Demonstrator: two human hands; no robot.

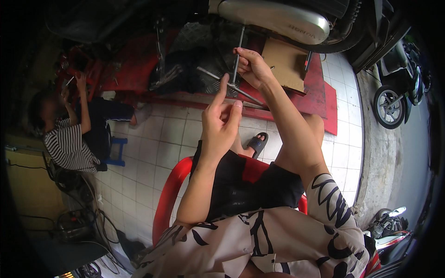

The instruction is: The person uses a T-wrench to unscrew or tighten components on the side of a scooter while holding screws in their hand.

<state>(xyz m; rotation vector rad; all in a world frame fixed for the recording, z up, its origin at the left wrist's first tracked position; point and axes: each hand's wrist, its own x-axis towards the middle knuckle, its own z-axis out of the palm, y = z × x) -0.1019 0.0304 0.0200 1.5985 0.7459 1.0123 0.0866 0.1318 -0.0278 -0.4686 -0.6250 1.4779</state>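
Note:
My right hand (250, 65) is closed on the upright shaft of a long metal socket wrench (235, 69), which has a crossbar (248, 96) slanting from upper left to lower right. The upper end of the shaft reaches the underside of a silver scooter housing (278, 22). My left hand (221, 120) is just below the wrench, index finger stretched up beside the crossbar and the other fingers partly curled; I see nothing held in it. A brown cardboard piece (282, 62) lies behind my right hand on the red metal lift (330, 111).
A co-worker (69, 143) in a striped shirt works at the left on a blue stool (117, 150). Cables and a machine (74, 222) lie at lower left. Parked motorbikes (389, 104) stand at the right. A red chair (171, 190) is under me, on white tiles (139, 185).

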